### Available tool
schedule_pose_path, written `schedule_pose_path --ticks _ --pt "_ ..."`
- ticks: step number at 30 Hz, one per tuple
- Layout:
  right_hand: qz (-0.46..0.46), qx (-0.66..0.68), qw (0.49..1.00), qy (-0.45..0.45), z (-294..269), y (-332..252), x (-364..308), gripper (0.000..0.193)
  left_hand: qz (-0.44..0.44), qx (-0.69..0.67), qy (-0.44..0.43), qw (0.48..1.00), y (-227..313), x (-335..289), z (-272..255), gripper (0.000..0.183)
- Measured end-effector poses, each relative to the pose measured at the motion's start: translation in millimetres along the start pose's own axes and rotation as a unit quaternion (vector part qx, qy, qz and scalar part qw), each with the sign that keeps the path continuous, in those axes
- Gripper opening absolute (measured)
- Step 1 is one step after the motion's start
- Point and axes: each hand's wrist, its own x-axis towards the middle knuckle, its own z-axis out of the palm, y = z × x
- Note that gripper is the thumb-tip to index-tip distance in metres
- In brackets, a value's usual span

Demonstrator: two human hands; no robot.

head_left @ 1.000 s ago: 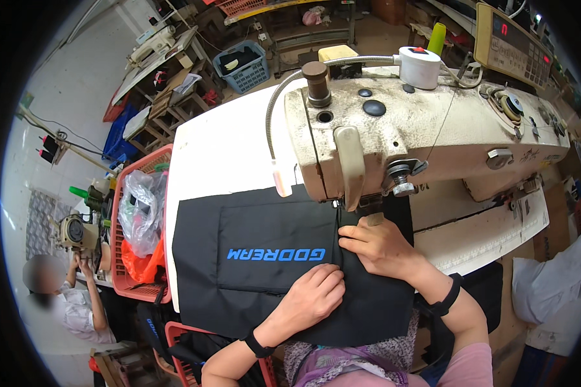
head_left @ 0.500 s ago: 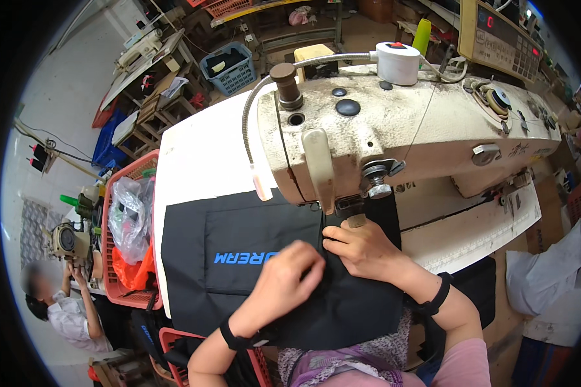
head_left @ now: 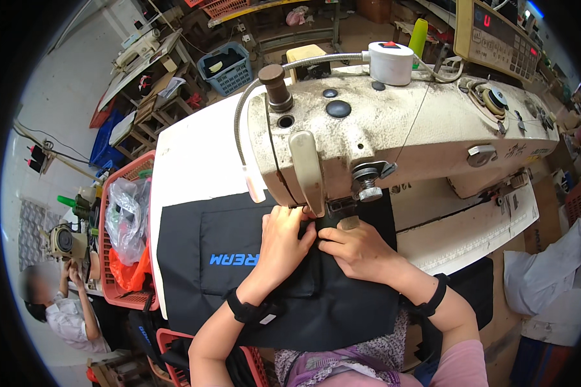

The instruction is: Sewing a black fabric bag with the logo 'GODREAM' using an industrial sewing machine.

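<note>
A black fabric panel [head_left: 361, 309] with a stitched-on pocket and blue lettering lies under the head of a cream sewing machine [head_left: 394, 122] and hangs over the table's near edge. My left hand [head_left: 283, 244] is closed, fingertips pinching the fabric just left of the needle area. Beside it, my right hand [head_left: 358, 250] is closed on the same cloth, thumb and fingers pressed together. A small tan piece [head_left: 349, 223] shows at the right fingertips; its kind is unclear. The machine head hides the needle and presser foot.
A pink-red basket [head_left: 130, 297] with plastic bags stands left of the white table [head_left: 184, 151]. Another red basket [head_left: 257, 364] holds dark cloth near my left forearm. A control panel [head_left: 497, 42] rises at back right. A person [head_left: 71, 316] works at another machine far left.
My left hand has moved up and right from over the lettering to the cloth by the needle area, and its fingers have closed there. The right hand stays almost in place.
</note>
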Motion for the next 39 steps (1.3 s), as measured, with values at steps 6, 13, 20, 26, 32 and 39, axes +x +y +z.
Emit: schedule_pose_path --ticks 6,13,20,26,32,39 --pt "-0.016 0.029 0.999 0.001 -4 4 1 0.025 0.045 0.027 0.000 0.999 1 -15 -10 0.027" --pt "-0.012 -0.073 0.997 -0.013 -18 31 16 0.014 0.018 0.001 -0.014 1.000 3 -23 -12 0.031" --pt "0.018 -0.047 0.995 -0.087 -21 40 26 0.025 0.030 -0.013 -0.045 0.998 0 -20 -15 0.027" --pt "0.048 0.003 0.993 -0.104 0 58 26 0.024 0.042 -0.018 -0.039 0.998 3 -14 -17 0.025" --pt "-0.012 -0.049 0.995 -0.092 4 67 22 0.032 0.006 0.054 -0.002 0.999 18 -13 1 0.023" --pt "-0.011 -0.016 0.998 -0.058 -4 54 32 0.026 -0.026 0.044 0.023 0.998 15 -12 2 0.015"
